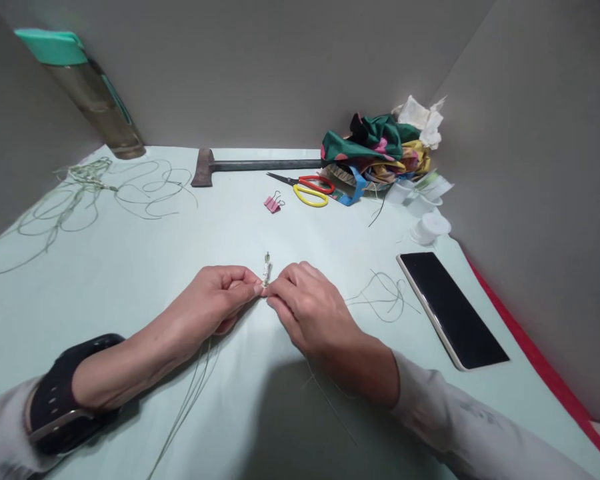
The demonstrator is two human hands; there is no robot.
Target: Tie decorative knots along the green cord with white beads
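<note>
Far left on the desk [230,227]: tangled green cord [87,175], loops trailing toward the edge. Just behind it, a bottle [97,103] with a teal lid, liquid inside, near the back wall. Lower left, a dark watch [70,397] on the left wrist. Left hand [225,297]: thumb and index pinch the lower end of a small wrapped piece [267,270], other fingers curled under. Loose strands [185,400] run out below that hand toward the front. Behind, a hatchet-like tool [260,165] lies flat.

Wrapped piece is at centre, pale wrapping, tip poking up between the hands. Beyond it, a pink binder clip [273,203]. Right hand [310,303]: fingertips drawn together at the same lower end, nearly meeting the left ones; can't tell what's between them. Scissors [313,190] lie behind, red and yellow handles, out of both hands.

Step in hand, my read: fine fingertip work on cord at the piece's base. Next move calls for a steady left pinch and precise right fingertips, loose strands clear.

Right side: heaped cloth [380,147], loose thin cord [387,297], white spool [430,228], then a phone [453,310], screen dark.
</note>
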